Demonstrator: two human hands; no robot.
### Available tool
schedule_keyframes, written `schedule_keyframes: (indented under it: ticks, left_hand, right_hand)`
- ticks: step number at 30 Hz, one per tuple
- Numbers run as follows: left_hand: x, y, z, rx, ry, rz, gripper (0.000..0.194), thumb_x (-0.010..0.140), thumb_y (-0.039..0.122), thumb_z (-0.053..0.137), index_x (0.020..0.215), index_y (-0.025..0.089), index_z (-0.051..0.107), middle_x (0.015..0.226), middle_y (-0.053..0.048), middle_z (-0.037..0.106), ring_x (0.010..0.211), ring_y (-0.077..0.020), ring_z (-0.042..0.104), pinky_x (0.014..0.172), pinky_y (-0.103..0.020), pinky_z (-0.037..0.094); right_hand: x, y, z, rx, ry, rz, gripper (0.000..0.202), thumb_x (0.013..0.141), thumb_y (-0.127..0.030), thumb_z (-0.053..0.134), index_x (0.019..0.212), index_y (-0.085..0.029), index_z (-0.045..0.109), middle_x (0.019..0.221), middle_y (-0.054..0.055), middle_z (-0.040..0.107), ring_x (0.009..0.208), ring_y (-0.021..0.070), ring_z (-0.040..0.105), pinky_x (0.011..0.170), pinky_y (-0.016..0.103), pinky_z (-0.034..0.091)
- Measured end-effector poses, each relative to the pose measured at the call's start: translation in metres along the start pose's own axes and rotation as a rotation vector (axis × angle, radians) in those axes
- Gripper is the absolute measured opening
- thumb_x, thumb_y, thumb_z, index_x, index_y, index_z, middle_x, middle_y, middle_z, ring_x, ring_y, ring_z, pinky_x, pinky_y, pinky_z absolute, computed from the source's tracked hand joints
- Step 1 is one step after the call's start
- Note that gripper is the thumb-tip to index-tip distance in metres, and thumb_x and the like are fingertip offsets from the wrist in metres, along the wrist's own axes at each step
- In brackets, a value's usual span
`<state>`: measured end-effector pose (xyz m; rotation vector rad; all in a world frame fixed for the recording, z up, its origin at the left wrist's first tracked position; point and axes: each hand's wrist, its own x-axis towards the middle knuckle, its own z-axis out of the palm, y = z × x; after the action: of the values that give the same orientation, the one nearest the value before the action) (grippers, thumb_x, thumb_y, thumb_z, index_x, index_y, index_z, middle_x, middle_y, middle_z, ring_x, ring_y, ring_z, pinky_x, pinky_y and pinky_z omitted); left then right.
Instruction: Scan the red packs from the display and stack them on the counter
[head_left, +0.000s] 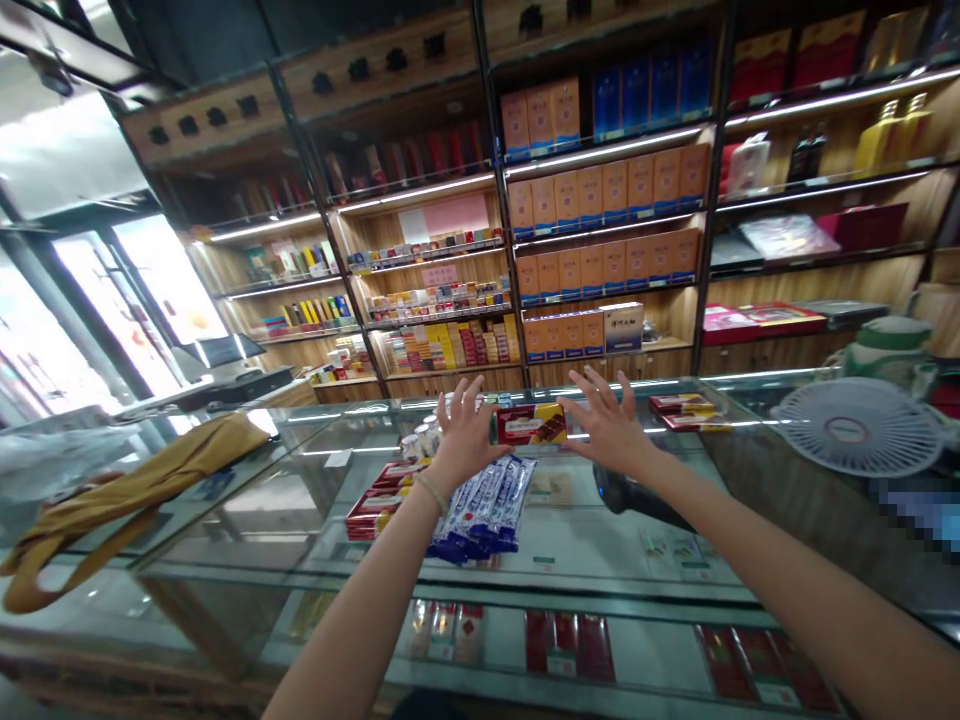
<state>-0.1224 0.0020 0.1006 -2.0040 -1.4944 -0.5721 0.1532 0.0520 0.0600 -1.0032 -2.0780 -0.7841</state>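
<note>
The lettering on the flat red-and-yellow chocolate box (517, 427) is too small to read. The left hand (463, 440) hides part of the blue-and-silver foil sticks (491, 505); the right forearm (720, 525) covers part of the rounded black device (616, 490). The crumpled clear plastic bag (56, 465) is blurred.

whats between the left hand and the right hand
A red and yellow packet is between the left hand and the right hand, as the head view shows.
</note>
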Motion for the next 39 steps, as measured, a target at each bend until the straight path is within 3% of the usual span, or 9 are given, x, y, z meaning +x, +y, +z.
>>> schedule_keyframes:
  ticks: [15, 22, 31, 39]
  left_hand:
    - [0.020, 0.060, 0.021, -0.073, 0.064, -0.067, 0.072, 0.070, 0.045, 0.088, 0.134, 0.025, 0.062, 0.168, -0.021, 0.026, 0.157, -0.0421, 0.019, 0.125, -0.067, 0.008]
    - [0.032, 0.085, 0.042, -0.122, 0.097, -0.132, 0.070, 0.073, 0.039, 0.087, 0.137, 0.027, 0.061, 0.169, -0.021, 0.024, 0.157, -0.0428, 0.018, 0.122, -0.069, 0.016]
    - [0.055, 0.110, 0.068, -0.150, 0.139, -0.183, 0.076, 0.073, 0.032, 0.087, 0.142, 0.027, 0.057, 0.169, -0.022, 0.022, 0.157, -0.0437, 0.018, 0.120, -0.071, 0.019]
    - [0.054, 0.118, 0.086, -0.200, 0.114, -0.223, 0.075, 0.072, 0.031, 0.086, 0.141, 0.031, 0.058, 0.169, -0.018, 0.025, 0.156, -0.0436, 0.021, 0.120, -0.072, 0.021]
  right_hand:
    - [-0.028, 0.054, -0.007, 0.000, 0.009, 0.079, 0.065, 0.080, -0.054, 0.076, 0.138, -0.029, 0.062, 0.164, 0.013, 0.035, 0.153, 0.0365, 0.021, 0.123, 0.066, 0.000]
    - [-0.036, 0.075, 0.000, -0.019, 0.025, 0.095, 0.062, 0.081, -0.051, 0.078, 0.136, -0.028, 0.063, 0.163, 0.013, 0.038, 0.152, 0.0366, 0.023, 0.123, 0.067, 0.002]
    - [-0.033, 0.105, 0.008, -0.061, -0.002, 0.079, 0.062, 0.081, -0.047, 0.077, 0.138, -0.026, 0.062, 0.162, 0.012, 0.040, 0.152, 0.0359, 0.024, 0.123, 0.065, 0.002]
    - [-0.048, 0.113, 0.022, -0.053, 0.010, 0.087, 0.060, 0.083, -0.049, 0.075, 0.137, -0.027, 0.062, 0.160, 0.012, 0.044, 0.150, 0.0339, 0.028, 0.124, 0.063, 0.001]
